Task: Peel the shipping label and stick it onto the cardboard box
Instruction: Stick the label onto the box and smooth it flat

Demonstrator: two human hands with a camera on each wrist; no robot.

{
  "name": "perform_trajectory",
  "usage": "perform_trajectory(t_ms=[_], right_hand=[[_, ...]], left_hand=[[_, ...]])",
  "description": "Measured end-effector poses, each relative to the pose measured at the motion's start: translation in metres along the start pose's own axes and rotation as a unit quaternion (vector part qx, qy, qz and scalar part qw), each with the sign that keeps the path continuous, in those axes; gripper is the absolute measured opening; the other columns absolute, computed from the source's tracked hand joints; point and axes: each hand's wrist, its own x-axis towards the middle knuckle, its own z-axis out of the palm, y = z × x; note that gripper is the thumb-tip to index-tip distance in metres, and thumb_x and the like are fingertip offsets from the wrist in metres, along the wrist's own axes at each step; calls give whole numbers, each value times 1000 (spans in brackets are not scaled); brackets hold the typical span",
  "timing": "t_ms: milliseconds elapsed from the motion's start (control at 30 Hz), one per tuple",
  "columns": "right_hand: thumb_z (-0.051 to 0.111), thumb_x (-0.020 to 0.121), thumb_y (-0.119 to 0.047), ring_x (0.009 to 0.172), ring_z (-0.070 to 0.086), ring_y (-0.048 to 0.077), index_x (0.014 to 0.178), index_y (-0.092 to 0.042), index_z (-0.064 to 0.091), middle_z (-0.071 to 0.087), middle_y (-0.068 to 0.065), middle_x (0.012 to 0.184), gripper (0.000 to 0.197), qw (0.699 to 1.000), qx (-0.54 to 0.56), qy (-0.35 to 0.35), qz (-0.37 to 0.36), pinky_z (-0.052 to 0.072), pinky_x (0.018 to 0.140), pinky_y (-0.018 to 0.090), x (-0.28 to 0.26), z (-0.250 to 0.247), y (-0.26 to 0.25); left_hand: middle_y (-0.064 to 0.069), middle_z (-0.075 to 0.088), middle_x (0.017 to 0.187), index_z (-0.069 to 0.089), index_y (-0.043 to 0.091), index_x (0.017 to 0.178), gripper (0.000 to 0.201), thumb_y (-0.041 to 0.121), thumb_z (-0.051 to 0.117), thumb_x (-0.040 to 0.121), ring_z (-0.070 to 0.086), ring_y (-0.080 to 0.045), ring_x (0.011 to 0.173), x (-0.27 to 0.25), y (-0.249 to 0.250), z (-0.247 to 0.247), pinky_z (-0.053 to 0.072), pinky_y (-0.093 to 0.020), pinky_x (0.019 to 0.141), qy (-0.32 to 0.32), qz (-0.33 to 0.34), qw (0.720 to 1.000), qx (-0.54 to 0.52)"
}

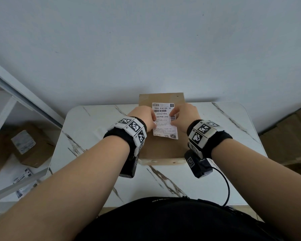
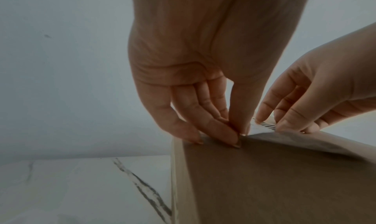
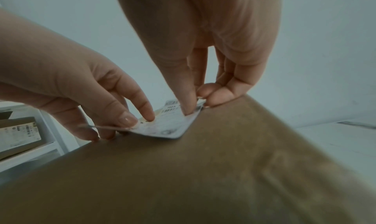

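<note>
Item 1, far left: shelf unit (image 1: pixel 16 105) holding a spare labelled carton (image 1: pixel 27 145), with loose label sheets (image 1: pixel 23 176) below it. No part in the present step.

Item 2: marble-patterned table (image 1: pixel 87 136), carrying the work.

Item 3: my left hand (image 1: pixel 143 117). It pinches the left edge of the shipping label between thumb and forefinger; my other fingertips (image 2: pixel 195 139) rest on the box top.

Item 4, centre: shipping label (image 1: pixel 164 121), white, printed face up, barcode toward the far end. It lies over the top of the cardboard box (image 1: pixel 162 148), held at both side edges. In the right wrist view its near corner stands lifted off the cardboard, so it is not pressed flat. Whether the backing is fully off I cannot tell.

Item 5: my right hand (image 1: pixel 183 116). Its thumb and forefinger pinch the right edge of the label; my curled fingers (image 3: pixel 219 95) touch the box just beside it.

Item 6, far right: stacked brown cartons (image 1: pixel 288 136) against the wall, well apart from the work.

Step in hand, as I judge it: placing, with the label positioned on the box and not yet smoothed.

Next move calls for: squaring the label to the box edges, lowering the raised near end, then releasing the pinches and pressing flat outward from the middle to avoid creases.
</note>
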Motion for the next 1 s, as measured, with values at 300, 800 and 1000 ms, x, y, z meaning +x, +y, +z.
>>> perform_trajectory(t_ms=[300,800,1000], right_hand=[[65,80,-2,110,61,24,103,-9,71,71,10,110,25,1000,12,-9,3,48,97,33,0,-1,2],[47,89,1,123,53,23,122,-6,60,52,7,138,36,973,-190,-75,-112,43,106,33,1,1,-6],[49,86,4,125,48,24,124,-5,55,47,7,132,40,967,-185,-110,-139,40,103,29,0,6,-2]], left_hand=[[-3,63,127,64,18,119,34,23,66,86,59,-22,116,1,2,-4,46,-33,96,-11,32,996,82],[-5,62,123,64,17,117,30,15,49,91,55,-28,115,14,13,0,46,-40,91,-37,109,949,295],[-7,64,118,62,10,116,30,6,46,90,63,-29,103,20,19,-2,51,-38,83,-64,89,957,269]])
